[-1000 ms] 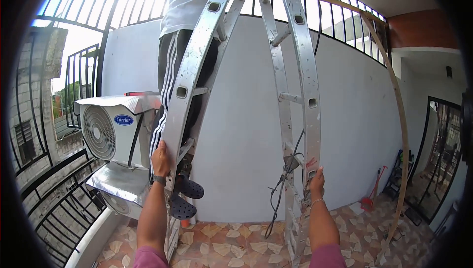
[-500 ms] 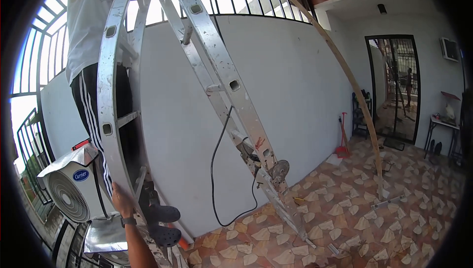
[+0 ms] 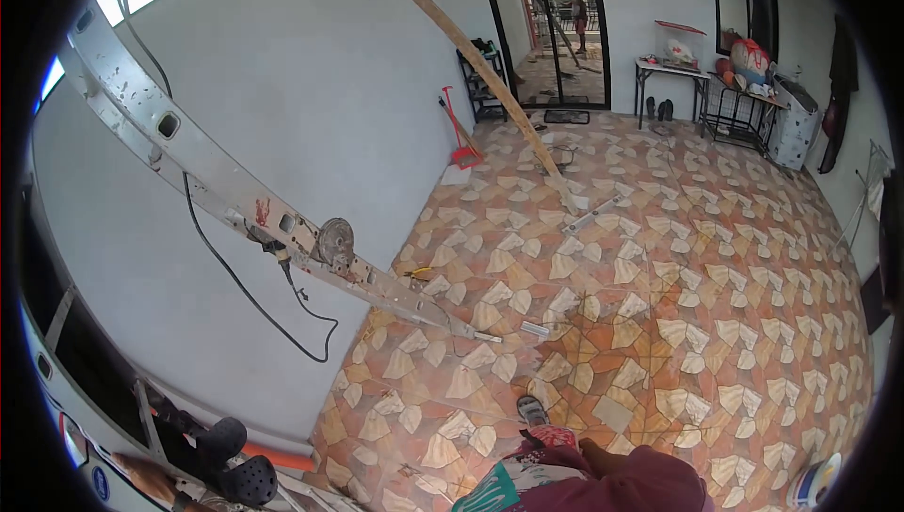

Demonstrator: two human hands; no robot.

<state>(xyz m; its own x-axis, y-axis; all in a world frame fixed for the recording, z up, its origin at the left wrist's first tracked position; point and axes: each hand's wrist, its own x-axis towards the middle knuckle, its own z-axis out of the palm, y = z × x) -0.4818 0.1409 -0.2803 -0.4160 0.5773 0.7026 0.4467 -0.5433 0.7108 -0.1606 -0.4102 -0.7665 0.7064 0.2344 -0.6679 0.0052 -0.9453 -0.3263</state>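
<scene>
Your left hand (image 3: 148, 477), nearer than your right hand (image 3: 595, 457), sits beside the silver, paint-flecked metal ladder (image 3: 226, 173), whose farther leg slants down rightward; neither hand's grip can be told.

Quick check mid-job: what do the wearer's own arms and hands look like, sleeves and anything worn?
The right sleeve is maroon, and the right hand looks ungloved. The left hand, partly visible at the lower left, also looks ungloved, with what seems a dark wristband; its sleeve is out of view.
</scene>
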